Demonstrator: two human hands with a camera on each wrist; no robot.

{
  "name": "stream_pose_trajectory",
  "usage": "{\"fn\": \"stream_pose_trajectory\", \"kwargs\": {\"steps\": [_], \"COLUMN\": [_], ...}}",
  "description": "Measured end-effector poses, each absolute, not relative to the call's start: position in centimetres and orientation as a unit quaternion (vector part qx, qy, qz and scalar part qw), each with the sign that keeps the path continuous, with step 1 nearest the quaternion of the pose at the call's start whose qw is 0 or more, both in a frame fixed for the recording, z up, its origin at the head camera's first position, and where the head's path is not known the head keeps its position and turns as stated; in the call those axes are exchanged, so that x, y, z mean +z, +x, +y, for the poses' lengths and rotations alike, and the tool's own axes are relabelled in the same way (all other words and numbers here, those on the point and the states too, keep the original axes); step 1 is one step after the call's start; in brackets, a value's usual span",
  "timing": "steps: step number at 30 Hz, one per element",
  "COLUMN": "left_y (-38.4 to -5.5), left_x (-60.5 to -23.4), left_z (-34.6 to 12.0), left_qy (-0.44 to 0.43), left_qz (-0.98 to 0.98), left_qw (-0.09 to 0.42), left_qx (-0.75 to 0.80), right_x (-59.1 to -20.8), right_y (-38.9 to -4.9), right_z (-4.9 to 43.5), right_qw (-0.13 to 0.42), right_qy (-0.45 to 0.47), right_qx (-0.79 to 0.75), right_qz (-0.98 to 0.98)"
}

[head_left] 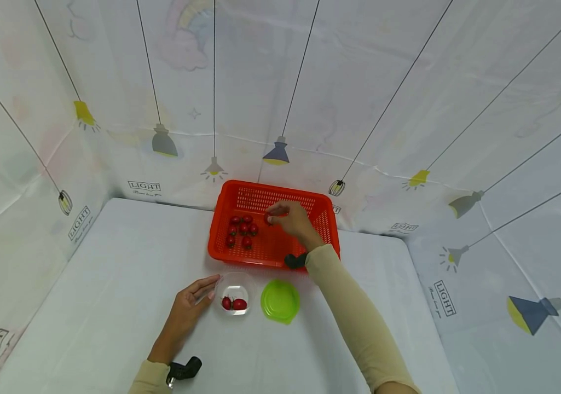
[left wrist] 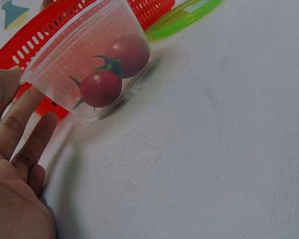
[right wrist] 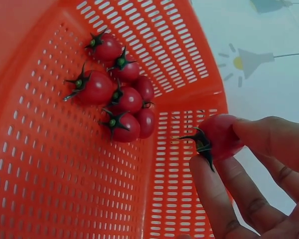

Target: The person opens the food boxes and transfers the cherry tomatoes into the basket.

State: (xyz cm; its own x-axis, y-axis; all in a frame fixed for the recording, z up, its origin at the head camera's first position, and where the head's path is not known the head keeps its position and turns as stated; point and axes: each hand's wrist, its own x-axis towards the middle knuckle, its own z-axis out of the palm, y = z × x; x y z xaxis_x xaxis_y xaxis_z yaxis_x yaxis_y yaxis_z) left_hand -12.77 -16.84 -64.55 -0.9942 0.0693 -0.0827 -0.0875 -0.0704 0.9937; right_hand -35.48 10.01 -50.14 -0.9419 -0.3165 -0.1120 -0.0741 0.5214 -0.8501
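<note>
Cherry tomato [right wrist: 222, 135] is pinched in our right hand [head_left: 295, 221] over the red slotted basket [head_left: 250, 261]; our left hand [head_left: 189, 312], fingers loosely extended, touches the clear tub [head_left: 236, 291] off the basket's near edge. We'd squeeze super lightly, clear that edge, steady the tub.

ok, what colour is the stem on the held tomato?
Dark green stem on the tomato; right wrist view shows it best.

The framed word "LIGHT" [head_left: 144, 186] repeats across a lamp-patterned wall covering [head_left: 260, 82], above smaller script [head_left: 146, 193] too fine to read.
</note>
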Motion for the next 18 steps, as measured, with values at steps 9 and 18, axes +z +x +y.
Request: {"fn": "stream_pose_trajectory", "kwargs": {"steps": [9, 18], "left_y": [-12.7, -12.8], "left_x": [-64.4, -64.4], "left_z": [-16.8, -16.8], "left_qy": [-0.007, -0.006], "left_qz": [0.682, 0.682], "left_qw": [0.055, 0.052], "left_qx": [0.729, 0.730], "right_x": [-50.5, -50.5], "right_y": [-36.0, -36.6], "right_z": [10.1, 10.2], "right_qw": [0.150, 0.183], "right_qy": [-0.109, -0.086], "right_qx": [-0.490, -0.492], "right_qz": [0.852, 0.847]}}
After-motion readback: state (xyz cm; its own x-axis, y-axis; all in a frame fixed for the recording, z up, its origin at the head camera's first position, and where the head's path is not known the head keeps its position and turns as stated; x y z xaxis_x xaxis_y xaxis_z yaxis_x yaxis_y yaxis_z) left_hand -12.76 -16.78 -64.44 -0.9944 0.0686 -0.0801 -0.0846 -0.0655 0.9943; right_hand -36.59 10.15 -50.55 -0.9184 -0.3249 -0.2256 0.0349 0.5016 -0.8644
